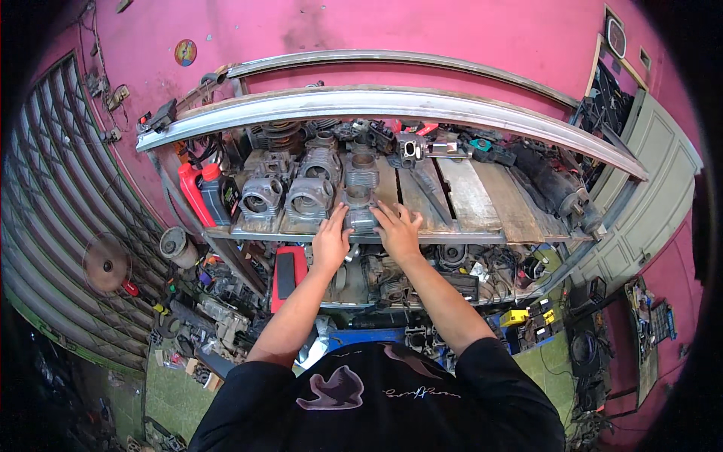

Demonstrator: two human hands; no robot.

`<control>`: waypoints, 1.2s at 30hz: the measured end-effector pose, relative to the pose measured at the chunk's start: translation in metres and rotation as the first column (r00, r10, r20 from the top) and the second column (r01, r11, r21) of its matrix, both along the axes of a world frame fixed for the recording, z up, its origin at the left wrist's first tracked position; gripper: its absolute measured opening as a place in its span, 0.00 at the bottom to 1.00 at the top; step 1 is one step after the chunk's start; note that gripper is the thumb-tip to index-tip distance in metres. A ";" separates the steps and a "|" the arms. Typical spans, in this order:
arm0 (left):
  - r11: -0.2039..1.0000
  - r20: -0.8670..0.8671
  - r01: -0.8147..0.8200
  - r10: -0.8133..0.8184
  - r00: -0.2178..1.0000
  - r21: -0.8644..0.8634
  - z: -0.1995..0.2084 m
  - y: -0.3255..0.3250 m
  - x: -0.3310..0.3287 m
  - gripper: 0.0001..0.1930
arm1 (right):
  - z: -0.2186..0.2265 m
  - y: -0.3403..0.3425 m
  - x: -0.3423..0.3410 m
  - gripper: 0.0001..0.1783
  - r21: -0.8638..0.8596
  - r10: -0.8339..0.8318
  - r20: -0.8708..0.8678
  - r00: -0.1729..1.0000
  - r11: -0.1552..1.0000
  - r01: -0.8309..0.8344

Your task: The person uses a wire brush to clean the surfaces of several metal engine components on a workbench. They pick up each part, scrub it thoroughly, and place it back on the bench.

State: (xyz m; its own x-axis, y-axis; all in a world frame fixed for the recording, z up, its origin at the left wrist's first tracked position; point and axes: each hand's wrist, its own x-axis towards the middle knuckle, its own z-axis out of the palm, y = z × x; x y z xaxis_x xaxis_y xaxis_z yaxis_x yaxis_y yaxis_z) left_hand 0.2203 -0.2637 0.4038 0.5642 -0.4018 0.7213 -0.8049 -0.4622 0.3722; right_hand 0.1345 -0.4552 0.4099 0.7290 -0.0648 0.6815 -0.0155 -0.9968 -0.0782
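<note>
A grey finned engine cylinder [360,218] stands at the front edge of the wooden shelf, its round bore showing on top. My left hand [331,239] presses its fingers to the left side of this cylinder. On the opposite side my right hand [398,232] grips it, the fingertips on the cylinder and the outer fingers spread a little. Right behind it stands a second cylinder [363,167]. Two engine crankcases with large round openings, one [309,197] beside my left hand and another [261,199] further left, line the shelf front.
Red and black oil bottles [197,197] stand at the shelf's left end. A metal rail [392,98] spans above the shelf. Wooden planks [471,197] and a dark motor-like part [561,197] lie to the right. Below, a lower shelf holds a red case [290,271] and several engine parts.
</note>
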 end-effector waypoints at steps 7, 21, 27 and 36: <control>0.995 -0.070 -0.095 0.094 0.993 -0.010 0.000 -0.013 0.018 0.30 | -0.003 0.002 0.025 0.33 0.016 -0.022 0.054 0.998 1.000 0.021; 0.986 -0.073 -0.159 0.163 0.984 0.049 -0.001 -0.021 0.034 0.28 | -0.005 0.000 0.041 0.29 0.026 -0.042 0.059 0.997 0.999 0.041; 0.986 -0.075 -0.157 0.161 0.984 0.053 -0.002 -0.022 0.041 0.28 | -0.003 0.001 0.046 0.29 0.031 -0.060 0.039 0.997 0.998 0.059; 0.986 -0.149 -0.145 0.156 0.977 0.079 0.016 -0.020 0.030 0.27 | 0.006 0.005 0.040 0.33 -0.026 -0.123 0.011 0.992 0.992 0.123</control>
State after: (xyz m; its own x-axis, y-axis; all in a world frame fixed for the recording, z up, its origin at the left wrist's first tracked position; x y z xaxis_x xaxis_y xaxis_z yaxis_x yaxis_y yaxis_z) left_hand 0.2498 -0.2838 0.4195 0.7242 -0.3485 0.5951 -0.6596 -0.6017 0.4504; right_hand 0.1748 -0.4499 0.4161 0.7102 -0.1356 0.6908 -0.1376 -0.9891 -0.0526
